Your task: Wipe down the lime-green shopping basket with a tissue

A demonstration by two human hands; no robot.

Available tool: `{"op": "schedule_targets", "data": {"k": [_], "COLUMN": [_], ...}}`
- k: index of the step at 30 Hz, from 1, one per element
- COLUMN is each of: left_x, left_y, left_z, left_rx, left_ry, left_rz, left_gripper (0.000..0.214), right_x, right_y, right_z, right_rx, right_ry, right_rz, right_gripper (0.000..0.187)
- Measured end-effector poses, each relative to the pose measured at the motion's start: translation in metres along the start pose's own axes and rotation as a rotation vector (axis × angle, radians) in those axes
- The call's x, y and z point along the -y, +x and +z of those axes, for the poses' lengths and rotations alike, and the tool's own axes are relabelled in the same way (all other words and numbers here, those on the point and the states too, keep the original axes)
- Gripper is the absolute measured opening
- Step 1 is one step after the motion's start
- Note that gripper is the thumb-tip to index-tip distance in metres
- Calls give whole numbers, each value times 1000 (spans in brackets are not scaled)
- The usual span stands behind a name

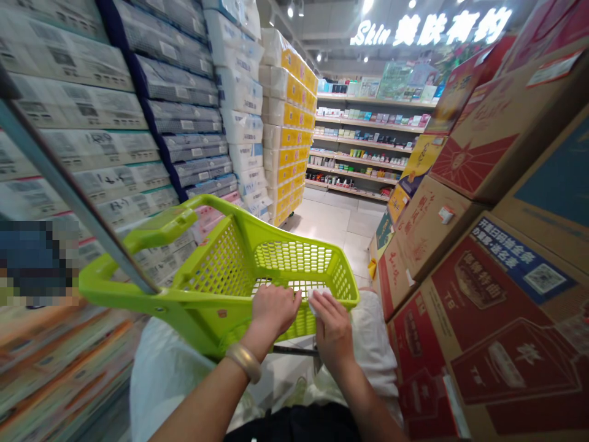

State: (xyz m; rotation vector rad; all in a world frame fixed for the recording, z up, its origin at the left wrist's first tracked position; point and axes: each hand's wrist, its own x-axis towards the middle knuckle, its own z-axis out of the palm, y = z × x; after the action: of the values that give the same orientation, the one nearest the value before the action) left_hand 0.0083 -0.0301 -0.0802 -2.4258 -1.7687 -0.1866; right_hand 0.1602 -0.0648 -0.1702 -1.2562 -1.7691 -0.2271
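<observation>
A bright green plastic shopping basket [230, 334] with perforated sides and a pulled-out metal handle bar [76, 184] stands before me. Nothing shows inside it. My left hand [275, 310], with a gold bangle [245, 361] on its wrist, is closed over the basket's near rim. To its right, my right hand [335, 325] presses a crumpled white tissue or cloth [313, 302] against the same rim, fingers together. Much of the tissue is hidden under those fingers.
Stacked cartons [501, 344] rise close on my right. Packs of tissue paper [289, 123] and other wrapped packs [184, 110] line the left. White plastic-wrapped bundles [375, 344] flank the basket. Past the tiled floor [343, 224] stand shelves [363, 144] of small products.
</observation>
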Motion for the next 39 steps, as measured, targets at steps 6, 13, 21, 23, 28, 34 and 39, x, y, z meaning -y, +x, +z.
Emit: {"op": "schedule_targets", "data": {"k": [6, 13, 21, 23, 28, 34, 39], "left_x": [2, 1, 2, 2, 0, 1, 1], "left_y": [-2, -1, -3, -2, -2, -4, -3], "left_z": [3, 5, 6, 6, 4, 3, 5], "left_rx": [-19, -28, -27, -32, -19, -22, -22], "left_ry": [-8, -32, -19, -24, -31, -41, -48], "left_rz": [-4, -4, 5, -2, -1, -7, -10], "left_gripper": [58, 58, 55, 54, 55, 55, 54], "right_x": [-19, -12, -21, -36, -17, -10, -49], "right_y": [-10, -9, -10, -14, -10, -11, -25], "right_z": [-8, -1, -8, -14, -5, -6, -24], "right_rx": [-47, -95, -64, -133, -53, 7, -132], "right_ry": [28, 49, 73, 13, 54, 154, 21], "right_rz": [55, 78, 56, 127, 57, -44, 164], "right_gripper": [42, 42, 43, 41, 44, 46, 41]}}
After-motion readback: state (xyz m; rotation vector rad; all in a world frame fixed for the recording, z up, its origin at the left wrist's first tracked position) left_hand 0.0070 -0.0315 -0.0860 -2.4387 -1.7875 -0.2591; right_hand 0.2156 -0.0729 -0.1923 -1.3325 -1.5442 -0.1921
